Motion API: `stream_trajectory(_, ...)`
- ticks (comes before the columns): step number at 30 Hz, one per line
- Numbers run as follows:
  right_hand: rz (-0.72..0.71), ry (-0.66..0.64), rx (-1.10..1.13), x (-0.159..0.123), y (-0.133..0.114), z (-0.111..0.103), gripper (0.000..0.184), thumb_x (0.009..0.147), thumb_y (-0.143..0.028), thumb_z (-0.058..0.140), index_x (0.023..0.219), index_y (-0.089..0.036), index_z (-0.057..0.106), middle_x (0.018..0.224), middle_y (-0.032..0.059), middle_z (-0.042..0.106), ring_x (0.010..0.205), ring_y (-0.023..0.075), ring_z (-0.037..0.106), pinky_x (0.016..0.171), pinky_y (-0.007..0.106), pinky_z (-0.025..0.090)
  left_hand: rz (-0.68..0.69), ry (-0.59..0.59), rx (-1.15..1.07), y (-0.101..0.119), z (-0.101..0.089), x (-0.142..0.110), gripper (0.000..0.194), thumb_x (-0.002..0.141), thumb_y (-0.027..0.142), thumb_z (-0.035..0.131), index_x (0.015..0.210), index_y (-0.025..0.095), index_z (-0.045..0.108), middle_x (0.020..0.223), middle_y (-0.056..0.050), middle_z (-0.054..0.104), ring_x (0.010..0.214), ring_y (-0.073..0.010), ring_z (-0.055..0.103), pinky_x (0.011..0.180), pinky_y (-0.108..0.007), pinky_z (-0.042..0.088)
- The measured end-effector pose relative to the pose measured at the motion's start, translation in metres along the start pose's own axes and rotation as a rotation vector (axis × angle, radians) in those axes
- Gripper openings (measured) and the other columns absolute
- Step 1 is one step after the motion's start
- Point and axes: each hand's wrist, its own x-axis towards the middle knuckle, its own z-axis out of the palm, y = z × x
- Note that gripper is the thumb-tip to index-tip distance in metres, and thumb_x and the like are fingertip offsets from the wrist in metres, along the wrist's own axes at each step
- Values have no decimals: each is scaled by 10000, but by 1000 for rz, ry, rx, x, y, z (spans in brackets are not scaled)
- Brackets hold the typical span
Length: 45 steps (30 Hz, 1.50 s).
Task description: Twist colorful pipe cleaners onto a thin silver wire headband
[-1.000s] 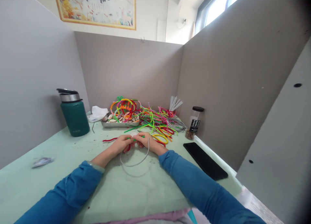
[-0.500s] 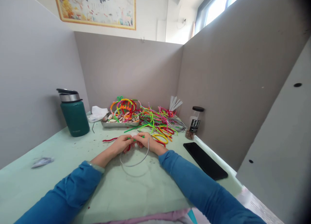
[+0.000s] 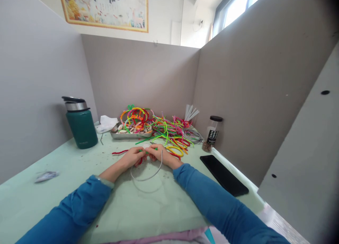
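Note:
My left hand point(image 3: 132, 157) and my right hand point(image 3: 161, 154) meet over the middle of the table, fingers pinched together. Between their fingertips shows a short stretch of green pipe cleaner point(image 3: 148, 152). A red pipe cleaner point(image 3: 119, 152) sticks out to the left behind my left hand, and a bit of red also shows below the fingers. From the grip hangs a thin pale-grey wire hoop point(image 3: 147, 180), curving down towards me above the tabletop. How the pipe cleaners sit on the wire is hidden by my fingers.
Behind the hands stand a metal tray point(image 3: 131, 135) with finished-looking colourful hoops and a pile of pipe cleaners point(image 3: 169, 129). Coiled grey wire point(image 3: 192, 136) lies beside it. A green bottle point(image 3: 81, 129) is left; a jar point(image 3: 212, 134) and black phone point(image 3: 224, 175) are right. Partitions enclose the table.

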Motion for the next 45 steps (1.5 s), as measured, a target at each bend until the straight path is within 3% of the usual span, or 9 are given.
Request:
stream_trajectory(27,-8,-2,14,1,3,-1,315,794,-410,498,652,-135,557,474,-23,474,432,71,435,410,178,332,-11,39,28,-1,2,1,363,754,500,446,649,158,504,377,61,416,324,-74,378,361,-190,295)
stream_trajectory(45,-34,-7,41,-1,1,-1,384,786,-481,486,630,-132,532,486,-25,480,423,64,430,411,183,327,-31,-9,-200,-8,-2,3,415,772,514,439,604,142,510,299,58,368,311,-76,373,408,-200,311)
